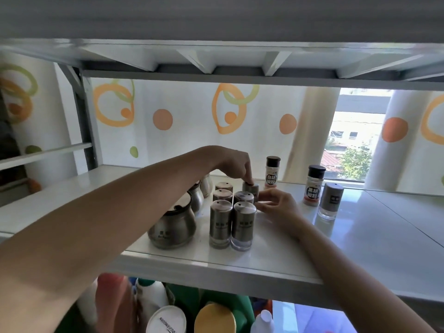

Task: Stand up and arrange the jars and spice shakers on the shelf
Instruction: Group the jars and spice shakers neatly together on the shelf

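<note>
At the frame's lower centre, the shelf [276, 265] carries steel shakers standing in two rows beside squat jars [171, 227]. Further in, the right hand [276, 204] rests loosely curled beside the rows, gripping nothing. The left hand [236, 162] reaches furthest, fingertips together pressing down on the rear shaker [251, 188], which stands upright directly beneath it, at centre frame. Three loose shakers [331, 200] wait to the right, nearer the right hand.

The plastic spice bottle at the back [272, 173] read 白胡椒粉 on its black round label. Its twin further right [314, 186] read 黑胡椒粉. Down below the shelf, a white lid [166, 319] carried letters upside down, roughly NUONUAN. Labels on the steel shakers [220, 223] and the round jar [172, 225] were too blurred to read.
</note>
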A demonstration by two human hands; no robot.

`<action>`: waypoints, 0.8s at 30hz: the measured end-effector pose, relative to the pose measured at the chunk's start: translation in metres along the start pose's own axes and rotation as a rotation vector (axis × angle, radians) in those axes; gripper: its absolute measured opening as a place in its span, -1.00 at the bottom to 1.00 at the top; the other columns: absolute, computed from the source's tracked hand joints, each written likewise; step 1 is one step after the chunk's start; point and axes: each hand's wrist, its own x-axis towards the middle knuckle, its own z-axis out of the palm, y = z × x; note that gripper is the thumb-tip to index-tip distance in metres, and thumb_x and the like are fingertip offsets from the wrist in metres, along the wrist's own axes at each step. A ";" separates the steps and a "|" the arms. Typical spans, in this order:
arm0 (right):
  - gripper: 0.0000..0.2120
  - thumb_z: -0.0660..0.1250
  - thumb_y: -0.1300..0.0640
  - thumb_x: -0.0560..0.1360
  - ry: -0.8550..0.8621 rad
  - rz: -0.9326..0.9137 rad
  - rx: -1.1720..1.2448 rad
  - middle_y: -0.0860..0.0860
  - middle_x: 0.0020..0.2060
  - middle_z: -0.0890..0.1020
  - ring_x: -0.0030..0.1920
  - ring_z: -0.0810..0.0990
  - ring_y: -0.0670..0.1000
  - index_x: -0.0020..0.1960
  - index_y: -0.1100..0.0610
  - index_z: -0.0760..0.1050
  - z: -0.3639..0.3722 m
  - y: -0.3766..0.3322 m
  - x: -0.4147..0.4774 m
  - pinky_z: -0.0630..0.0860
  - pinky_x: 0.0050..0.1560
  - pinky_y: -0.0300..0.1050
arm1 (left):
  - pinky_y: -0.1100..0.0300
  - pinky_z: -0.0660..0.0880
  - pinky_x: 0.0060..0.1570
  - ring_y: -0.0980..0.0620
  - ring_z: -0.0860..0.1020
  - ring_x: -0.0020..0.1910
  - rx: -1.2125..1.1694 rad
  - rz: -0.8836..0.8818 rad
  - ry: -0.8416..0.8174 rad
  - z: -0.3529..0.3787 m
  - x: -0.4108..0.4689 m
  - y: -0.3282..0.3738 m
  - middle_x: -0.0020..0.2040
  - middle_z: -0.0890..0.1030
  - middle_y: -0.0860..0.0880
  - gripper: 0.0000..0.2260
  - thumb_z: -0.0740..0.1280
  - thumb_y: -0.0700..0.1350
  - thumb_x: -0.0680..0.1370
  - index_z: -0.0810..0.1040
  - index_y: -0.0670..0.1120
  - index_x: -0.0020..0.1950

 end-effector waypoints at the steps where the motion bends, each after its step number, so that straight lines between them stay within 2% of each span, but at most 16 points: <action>1: -0.76 0.41 0.33 0.42 -0.010 0.001 0.011 0.14 -0.06 0.66 -0.29 0.64 -0.21 0.08 0.28 0.54 0.000 -0.001 -0.001 0.51 -0.32 -0.41 | 0.36 0.32 0.00 0.14 0.41 0.03 -0.002 0.001 -0.001 0.000 -0.002 -0.001 0.30 0.54 -0.04 -0.52 0.05 -0.42 0.50 0.56 -0.12 0.28; 2: -0.75 0.39 0.36 0.43 -0.016 0.002 0.026 0.16 -0.06 0.65 -0.34 0.62 -0.27 0.10 0.32 0.53 0.000 -0.002 -0.002 0.47 -0.36 -0.46 | 0.44 0.35 -0.08 0.17 0.42 -0.02 0.000 0.004 -0.002 -0.001 -0.004 -0.002 0.31 0.54 -0.02 -0.51 0.04 -0.43 0.49 0.56 -0.12 0.27; 4: -0.75 0.36 0.39 0.43 -0.032 -0.001 0.045 0.16 -0.06 0.63 -0.38 0.60 -0.32 0.11 0.38 0.51 0.001 -0.003 -0.004 0.45 -0.37 -0.49 | 0.59 0.31 -0.40 0.23 0.42 -0.18 0.010 0.005 -0.010 -0.003 -0.006 -0.002 0.30 0.55 0.01 -0.48 0.02 -0.44 0.47 0.57 -0.11 0.26; 5: -0.75 0.36 0.40 0.43 -0.041 -0.006 0.042 0.15 -0.06 0.62 -0.39 0.60 -0.33 0.11 0.39 0.50 0.001 -0.003 -0.005 0.45 -0.37 -0.49 | 0.60 0.29 -0.45 0.23 0.41 -0.19 0.013 0.004 -0.008 -0.004 -0.007 -0.003 0.29 0.56 0.02 -0.47 0.02 -0.45 0.46 0.58 -0.11 0.25; 6: -0.75 0.35 0.40 0.43 -0.050 -0.012 0.036 0.15 -0.06 0.62 -0.38 0.60 -0.33 0.11 0.40 0.50 0.001 -0.003 -0.006 0.45 -0.36 -0.49 | 0.58 0.31 -0.38 0.22 0.43 -0.14 0.011 0.005 -0.006 -0.005 -0.008 -0.003 0.28 0.56 0.02 -0.48 0.02 -0.44 0.46 0.59 -0.11 0.25; 8: -0.74 0.35 0.40 0.44 -0.063 -0.034 0.018 0.15 -0.06 0.62 -0.36 0.60 -0.30 0.12 0.40 0.50 0.000 -0.006 -0.009 0.46 -0.33 -0.49 | 0.45 0.34 -0.11 0.19 0.46 0.02 -0.003 0.004 -0.003 -0.004 -0.011 -0.004 0.27 0.57 0.01 -0.49 0.03 -0.44 0.47 0.59 -0.12 0.24; 10: -0.74 0.35 0.38 0.44 -0.076 -0.056 -0.003 0.10 -0.11 0.63 -0.34 0.59 -0.29 0.13 0.38 0.52 -0.001 -0.008 -0.012 0.46 -0.30 -0.49 | 0.42 0.33 -0.02 0.13 0.52 0.15 -0.010 0.007 0.006 -0.004 -0.015 -0.003 0.26 0.58 -0.02 -0.49 0.02 -0.45 0.46 0.59 -0.15 0.24; 12: -0.75 0.34 0.37 0.45 -0.091 -0.068 -0.005 0.04 -0.18 0.62 -0.35 0.58 -0.33 0.12 0.36 0.54 -0.001 -0.010 -0.014 0.45 -0.28 -0.50 | 0.53 0.41 -0.15 0.06 0.56 0.11 -0.013 0.019 0.016 -0.005 -0.021 -0.002 0.26 0.58 -0.04 -0.47 -0.01 -0.47 0.45 0.58 -0.17 0.24; 14: -0.76 0.33 0.38 0.46 -0.100 -0.071 0.015 0.02 -0.21 0.61 -0.36 0.58 -0.35 0.12 0.37 0.54 -0.001 -0.011 -0.016 0.46 -0.27 -0.50 | 0.66 0.33 -0.39 0.04 0.49 0.04 0.004 0.027 0.017 -0.006 -0.026 0.000 0.26 0.57 -0.05 -0.46 -0.02 -0.48 0.44 0.58 -0.19 0.24; 16: -0.77 0.32 0.39 0.46 -0.107 -0.073 0.022 -0.01 -0.22 0.62 -0.35 0.58 -0.35 0.11 0.37 0.54 -0.001 -0.012 -0.018 0.46 -0.26 -0.50 | 0.64 0.24 -0.58 0.07 0.55 -0.12 0.023 0.039 0.014 -0.007 -0.028 0.000 0.28 0.57 -0.05 -0.45 -0.02 -0.48 0.43 0.59 -0.17 0.22; 19: -0.77 0.29 0.43 0.46 -0.106 -0.075 0.025 -0.01 -0.22 0.61 -0.35 0.58 -0.36 0.12 0.37 0.54 -0.001 -0.013 -0.019 0.46 -0.27 -0.50 | 0.61 0.22 -0.61 0.11 0.48 -0.01 0.033 0.040 0.013 -0.007 -0.028 0.000 0.27 0.58 -0.06 -0.45 -0.02 -0.47 0.42 0.60 -0.17 0.21; 21: -0.75 0.28 0.44 0.47 -0.106 -0.081 0.038 0.03 -0.15 0.62 -0.34 0.59 -0.35 0.14 0.37 0.52 0.000 -0.014 -0.020 0.47 -0.26 -0.49 | 0.62 0.23 -0.60 0.05 0.52 -0.07 0.035 0.039 0.011 -0.006 -0.027 -0.001 0.25 0.59 -0.05 -0.46 0.00 -0.46 0.42 0.62 -0.16 0.19; 24: -0.74 0.30 0.44 0.46 -0.084 -0.080 0.037 0.10 -0.09 0.63 -0.31 0.63 -0.27 0.14 0.33 0.52 -0.002 -0.013 -0.020 0.54 -0.18 -0.40 | 0.63 0.26 -0.54 0.16 0.56 -0.22 0.017 0.025 0.028 -0.005 -0.023 -0.004 0.18 0.63 -0.02 -0.50 0.07 -0.42 0.42 0.64 -0.10 0.17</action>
